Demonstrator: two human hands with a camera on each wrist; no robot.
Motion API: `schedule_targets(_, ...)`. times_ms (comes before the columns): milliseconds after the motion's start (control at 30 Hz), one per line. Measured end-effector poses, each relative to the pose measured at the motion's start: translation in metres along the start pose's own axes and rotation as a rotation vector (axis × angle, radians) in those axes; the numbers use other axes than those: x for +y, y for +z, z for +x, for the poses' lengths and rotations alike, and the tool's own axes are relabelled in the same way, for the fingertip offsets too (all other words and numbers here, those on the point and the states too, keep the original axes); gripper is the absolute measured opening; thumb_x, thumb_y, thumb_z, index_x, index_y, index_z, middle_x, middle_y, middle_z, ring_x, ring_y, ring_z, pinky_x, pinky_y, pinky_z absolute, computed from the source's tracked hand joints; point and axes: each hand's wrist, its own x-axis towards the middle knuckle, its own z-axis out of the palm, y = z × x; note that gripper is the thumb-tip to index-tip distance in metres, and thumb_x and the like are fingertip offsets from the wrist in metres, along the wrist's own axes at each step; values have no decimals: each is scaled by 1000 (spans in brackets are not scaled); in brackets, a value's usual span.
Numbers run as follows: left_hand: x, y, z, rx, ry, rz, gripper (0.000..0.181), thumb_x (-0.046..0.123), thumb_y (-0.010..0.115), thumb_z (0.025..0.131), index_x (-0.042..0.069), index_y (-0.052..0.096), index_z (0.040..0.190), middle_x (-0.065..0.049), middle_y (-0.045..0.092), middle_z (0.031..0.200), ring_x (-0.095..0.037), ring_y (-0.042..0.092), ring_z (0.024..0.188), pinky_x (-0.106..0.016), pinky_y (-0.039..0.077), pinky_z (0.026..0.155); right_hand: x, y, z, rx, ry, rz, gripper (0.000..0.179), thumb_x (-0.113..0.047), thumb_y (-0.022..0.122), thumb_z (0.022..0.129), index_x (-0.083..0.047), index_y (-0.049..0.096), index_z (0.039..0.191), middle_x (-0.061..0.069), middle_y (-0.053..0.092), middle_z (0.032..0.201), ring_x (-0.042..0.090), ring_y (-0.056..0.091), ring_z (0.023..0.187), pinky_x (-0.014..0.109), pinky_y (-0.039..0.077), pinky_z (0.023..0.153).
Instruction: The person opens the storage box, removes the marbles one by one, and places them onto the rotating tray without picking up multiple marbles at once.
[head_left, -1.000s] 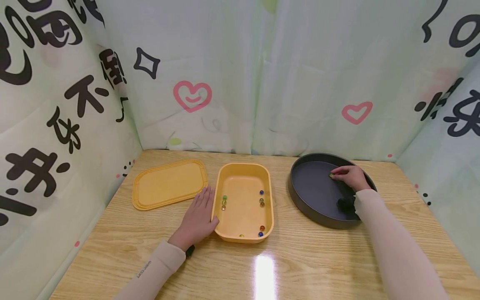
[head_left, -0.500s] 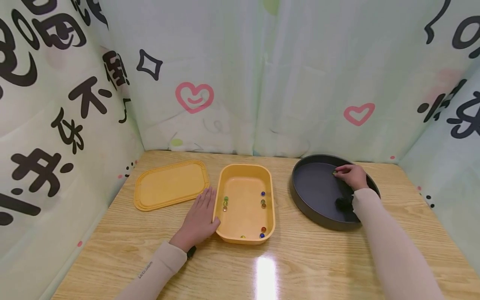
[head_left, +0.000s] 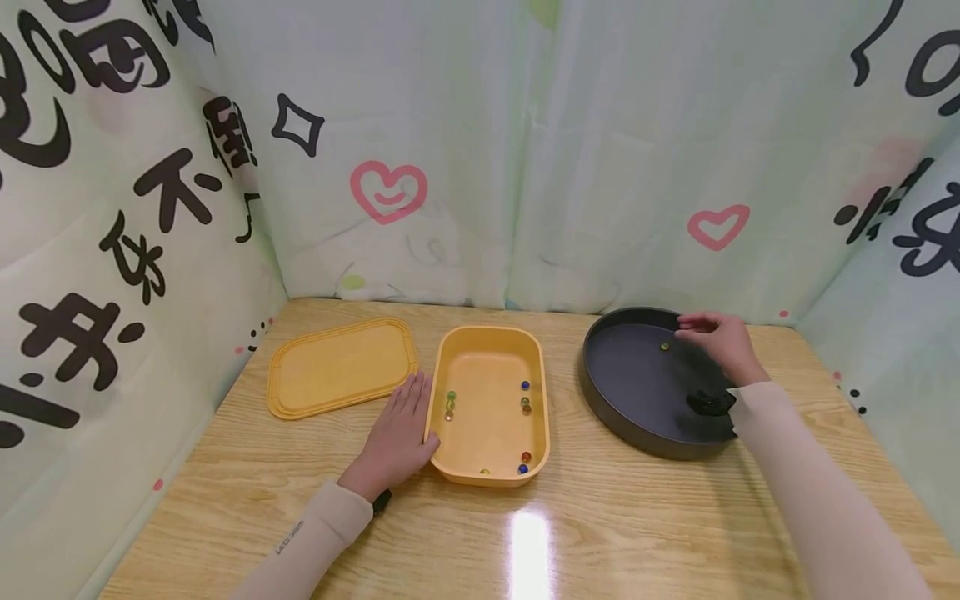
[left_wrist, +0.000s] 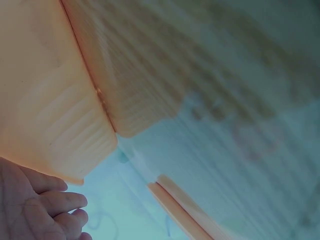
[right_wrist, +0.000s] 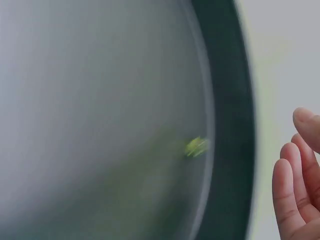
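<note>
My left hand point(head_left: 397, 437) rests beside the yellow-orange plastic box point(head_left: 487, 327), fingers straight along its left side and thumb at the rim. Several glass marbles lie in the box: green and clear ones at the left, blue point(head_left: 525, 386), brownish and red ones at the right, a yellow one near the front. Over the right rim of the round dark grey pan point(head_left: 637, 408) hovers my right hand point(head_left: 723, 342), its thumb and fingers apart and nothing between them. A single yellow-green marble point(head_left: 664, 346) lies on the pan's floor, to the left of those fingers; the right wrist view also shows this marble point(right_wrist: 196, 146).
A flat yellow-orange lid point(head_left: 341, 367) lies on the wooden table point(head_left: 420, 542) behind and left of my left hand. Printed curtains point(head_left: 465, 167) hang along the back and both sides. A black wrist device point(head_left: 708, 404) sits below my right cuff.
My right hand has let go of the yellow-green marble in the pan and drawn away up and to the right, its fingers parting. The left hand stays against the box.
</note>
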Motion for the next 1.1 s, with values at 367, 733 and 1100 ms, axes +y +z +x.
schedule_targets(367,-1,0,0,5,-2,1,71,24,46,91,-5,15,148,-23,18,155,-35,15,145,-48,17,118,-71,12,-16,-44,-103,216,26,-18,70,84,-10,67,109,-29,62,84,-11,61,76,6,48,70)
schedule_targets(733,1,-2,1,-7,12,24,75,36,48,95,-5,14,148,-23,17,155,-35,15,145,-48,16,118,-126,68,-17,-157,-149,304,33,-15,68,86,1,64,114,-22,65,89,-4,63,82,14,52,76)
schedule_targets(1100,2,-2,0,25,19,13,72,25,48,92,-6,15,148,-24,18,154,-35,16,145,-48,16,118,-167,135,-15,-262,-152,387,30,-12,69,85,2,66,111,2,69,98,4,63,81,22,54,78)
